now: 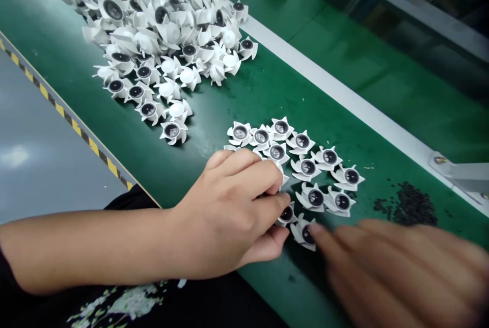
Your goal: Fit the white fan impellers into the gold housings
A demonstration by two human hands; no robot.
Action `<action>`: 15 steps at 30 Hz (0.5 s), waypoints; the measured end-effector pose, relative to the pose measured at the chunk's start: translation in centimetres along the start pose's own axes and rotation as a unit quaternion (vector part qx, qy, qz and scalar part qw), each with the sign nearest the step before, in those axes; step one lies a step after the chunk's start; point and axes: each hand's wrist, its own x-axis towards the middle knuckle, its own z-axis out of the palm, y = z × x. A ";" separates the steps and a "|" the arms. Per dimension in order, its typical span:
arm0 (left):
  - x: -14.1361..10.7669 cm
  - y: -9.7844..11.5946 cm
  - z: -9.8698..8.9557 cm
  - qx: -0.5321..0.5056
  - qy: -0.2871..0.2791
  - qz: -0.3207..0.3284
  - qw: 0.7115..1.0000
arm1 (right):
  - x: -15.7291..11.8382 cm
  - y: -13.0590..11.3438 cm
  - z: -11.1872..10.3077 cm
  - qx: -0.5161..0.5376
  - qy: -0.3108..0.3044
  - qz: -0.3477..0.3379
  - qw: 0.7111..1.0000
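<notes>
My left hand (233,211) is closed, its thumb and forefinger around a small white fan wheel (286,214) with a dark hub. The curled fingers hide part of that wheel and others behind it. My right hand (401,267) is blurred by motion at the lower right. One of its fingertips meets the dark hub of the nearest fan wheel (300,231); whether it holds anything small cannot be seen. Several more white fan wheels (315,197) lie beyond my hands in loose rows, dark hubs facing up.
A large heap of white fan wheels (171,22) covers the far left of the green work surface (214,109). Small black pieces (412,206) lie piled at the right. A white rail (324,76) with a metal bracket (466,175) runs behind; yellow-black tape (76,124) marks the left edge.
</notes>
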 end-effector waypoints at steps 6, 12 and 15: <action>-0.4 0.0 0.2 0.007 -0.008 -0.026 1.000 | -1.9 5.3 -0.5 -0.021 0.015 0.188 0.982; -0.2 0.0 0.4 0.011 0.009 -0.028 1.000 | -0.7 4.6 0.0 0.022 0.004 0.177 0.984; -0.2 0.1 0.4 0.012 0.008 -0.032 0.999 | -1.2 4.6 0.4 0.037 -0.016 0.159 0.987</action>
